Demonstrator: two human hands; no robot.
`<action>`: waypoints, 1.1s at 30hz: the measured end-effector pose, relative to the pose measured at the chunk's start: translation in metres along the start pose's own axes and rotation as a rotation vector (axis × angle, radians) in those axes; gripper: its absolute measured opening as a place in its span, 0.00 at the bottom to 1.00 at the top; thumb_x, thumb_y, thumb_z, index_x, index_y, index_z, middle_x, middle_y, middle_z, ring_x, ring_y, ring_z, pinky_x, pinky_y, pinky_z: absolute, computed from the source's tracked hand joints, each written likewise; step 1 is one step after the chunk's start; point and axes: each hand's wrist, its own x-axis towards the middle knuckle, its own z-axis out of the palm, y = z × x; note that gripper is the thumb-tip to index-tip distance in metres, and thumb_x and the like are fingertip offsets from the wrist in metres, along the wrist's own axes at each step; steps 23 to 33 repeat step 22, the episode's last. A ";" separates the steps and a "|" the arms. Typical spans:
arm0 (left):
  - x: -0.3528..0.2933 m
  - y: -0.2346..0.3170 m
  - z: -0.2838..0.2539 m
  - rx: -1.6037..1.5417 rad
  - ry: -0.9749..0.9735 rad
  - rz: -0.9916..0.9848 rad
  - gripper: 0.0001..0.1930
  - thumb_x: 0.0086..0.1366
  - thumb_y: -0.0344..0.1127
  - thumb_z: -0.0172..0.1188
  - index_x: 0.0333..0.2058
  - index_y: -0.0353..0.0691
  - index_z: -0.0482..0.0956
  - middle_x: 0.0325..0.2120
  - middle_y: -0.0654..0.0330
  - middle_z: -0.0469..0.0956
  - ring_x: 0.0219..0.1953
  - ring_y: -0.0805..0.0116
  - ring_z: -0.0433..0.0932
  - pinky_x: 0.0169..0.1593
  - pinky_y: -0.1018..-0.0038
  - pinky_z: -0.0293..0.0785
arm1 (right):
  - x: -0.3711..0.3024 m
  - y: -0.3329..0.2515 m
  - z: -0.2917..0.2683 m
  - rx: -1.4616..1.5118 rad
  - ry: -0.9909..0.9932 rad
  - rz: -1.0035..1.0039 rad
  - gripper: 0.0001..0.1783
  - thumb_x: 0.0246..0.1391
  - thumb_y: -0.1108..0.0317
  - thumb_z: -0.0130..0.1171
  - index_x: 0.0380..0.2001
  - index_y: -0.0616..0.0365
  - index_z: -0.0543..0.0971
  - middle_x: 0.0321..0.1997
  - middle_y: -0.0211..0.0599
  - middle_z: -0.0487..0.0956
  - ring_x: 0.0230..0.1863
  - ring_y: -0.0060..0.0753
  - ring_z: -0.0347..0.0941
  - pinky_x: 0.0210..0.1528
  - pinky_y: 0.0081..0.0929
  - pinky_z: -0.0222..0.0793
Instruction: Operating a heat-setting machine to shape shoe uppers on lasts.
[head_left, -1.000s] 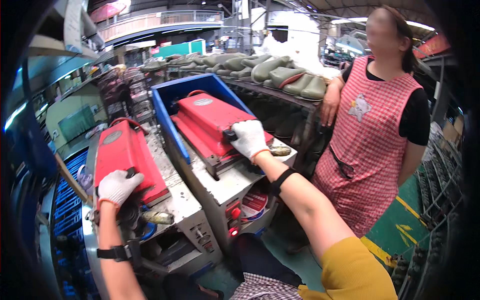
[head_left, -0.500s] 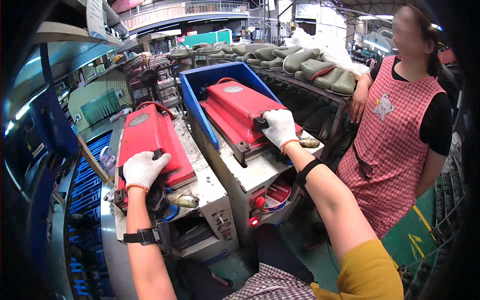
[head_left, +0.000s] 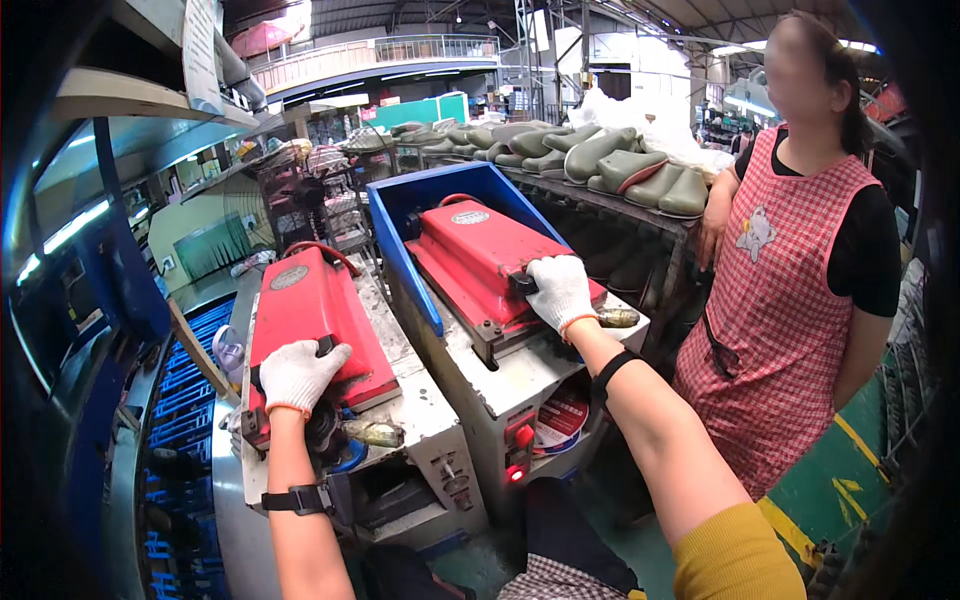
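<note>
Two white machines with red metal covers stand side by side before me, both covers lowered. My left hand [head_left: 302, 376], in a white knitted glove, is closed around the black handle [head_left: 326, 345] of the left red cover [head_left: 318, 305]. On the right red cover [head_left: 490, 238], my right hand [head_left: 561, 296], gloved the same way, grips another black handle [head_left: 521, 284]. Below the left hand a worn, wrapped lever end [head_left: 374, 432] sticks out from the machine; a similar lever end [head_left: 618, 317] lies beside my right wrist. The covers hide what lies under them.
A blue guard [head_left: 472, 182] surrounds the right machine's back. A glowing red button [head_left: 515, 473] sits on its front. Green rubber clogs [head_left: 600, 155] pile on a rack behind. A person in a red checked apron [head_left: 775, 290] stands at the right. A blue-slatted conveyor [head_left: 195, 365] runs at left.
The view has shifted slightly, so the machines sit a little farther right and lower. Both hands stay on their handles, and the covers remain lowered.
</note>
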 end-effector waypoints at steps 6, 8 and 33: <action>0.003 -0.001 0.003 0.016 0.015 -0.014 0.35 0.60 0.72 0.58 0.31 0.41 0.90 0.31 0.44 0.86 0.37 0.45 0.87 0.43 0.54 0.80 | 0.004 -0.006 -0.005 -0.063 -0.083 0.095 0.11 0.44 0.58 0.74 0.28 0.48 0.84 0.32 0.39 0.84 0.39 0.46 0.81 0.48 0.44 0.71; 0.005 0.002 0.003 0.014 -0.013 -0.001 0.35 0.60 0.72 0.58 0.31 0.41 0.89 0.31 0.44 0.86 0.37 0.45 0.87 0.43 0.54 0.80 | -0.001 0.000 -0.001 -0.041 -0.054 0.099 0.10 0.45 0.58 0.73 0.29 0.47 0.84 0.31 0.37 0.83 0.40 0.45 0.80 0.48 0.43 0.70; 0.007 -0.001 0.007 -0.001 0.003 -0.012 0.36 0.61 0.73 0.57 0.33 0.42 0.90 0.31 0.44 0.86 0.39 0.45 0.87 0.44 0.55 0.80 | 0.004 -0.009 -0.002 -0.056 -0.057 0.109 0.13 0.43 0.56 0.76 0.29 0.47 0.85 0.32 0.38 0.84 0.41 0.45 0.82 0.49 0.43 0.71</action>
